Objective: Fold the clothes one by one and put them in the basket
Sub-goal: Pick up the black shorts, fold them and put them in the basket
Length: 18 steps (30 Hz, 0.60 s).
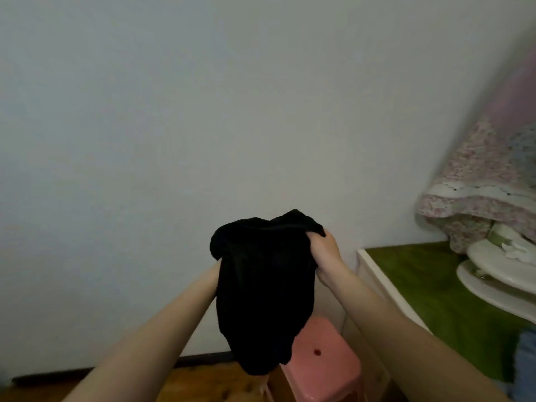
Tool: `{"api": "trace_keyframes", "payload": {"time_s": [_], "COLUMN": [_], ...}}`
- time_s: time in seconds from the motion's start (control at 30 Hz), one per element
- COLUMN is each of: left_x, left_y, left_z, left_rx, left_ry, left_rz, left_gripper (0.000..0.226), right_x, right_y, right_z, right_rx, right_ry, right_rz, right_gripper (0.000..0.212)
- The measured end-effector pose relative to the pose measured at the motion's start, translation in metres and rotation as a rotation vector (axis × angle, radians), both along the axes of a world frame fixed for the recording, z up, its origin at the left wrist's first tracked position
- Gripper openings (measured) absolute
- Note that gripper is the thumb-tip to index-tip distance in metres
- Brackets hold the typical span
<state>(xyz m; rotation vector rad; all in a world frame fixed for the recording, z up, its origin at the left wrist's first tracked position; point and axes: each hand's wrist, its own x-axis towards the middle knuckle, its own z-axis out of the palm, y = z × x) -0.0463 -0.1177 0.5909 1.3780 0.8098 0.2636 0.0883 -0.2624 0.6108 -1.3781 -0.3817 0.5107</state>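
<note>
A black garment [264, 288] hangs bunched in front of the pale wall, held up at arm's length. My right hand [326, 250] grips its upper right edge, fingers closed on the cloth. My left hand is hidden behind the garment's left side; only its forearm [162, 329] shows, reaching up into the cloth. No basket is in view.
A pink plastic stool [324, 358] stands below the garment on the wooden floor [203, 384]. At the right is a white table with a green cover [429, 288], bearing white dishes [493, 271], a floral cloth pile [475, 192] and something blue [526, 361].
</note>
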Motion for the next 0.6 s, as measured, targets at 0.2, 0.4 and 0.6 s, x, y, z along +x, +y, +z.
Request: {"api": "trace_keyframes", "payload": {"time_s": [0.2,0.4,0.6], "left_x": [-0.07,-0.106,-0.088], "left_y": [0.02,0.03,-0.003], "left_z": [0.016,0.008,0.053], "left_rx": [0.101,0.303,0.637], "left_ry": [-0.003,0.274,-0.204], "left_rz": [0.202,0.071,0.085], "left_gripper": [0.036,0.014,0.046], "right_x": [-0.045,-0.08,-0.112], "right_y": [0.041,0.074,0.086], "right_z": [0.026,0.047,0.075], "right_rx": [0.092,-0.069,-0.337], "right_ry": [0.118,-0.45,-0.982], "right_rz": [0.06,-0.063,-0.042], "right_gripper": [0.013,0.035,0.028]}}
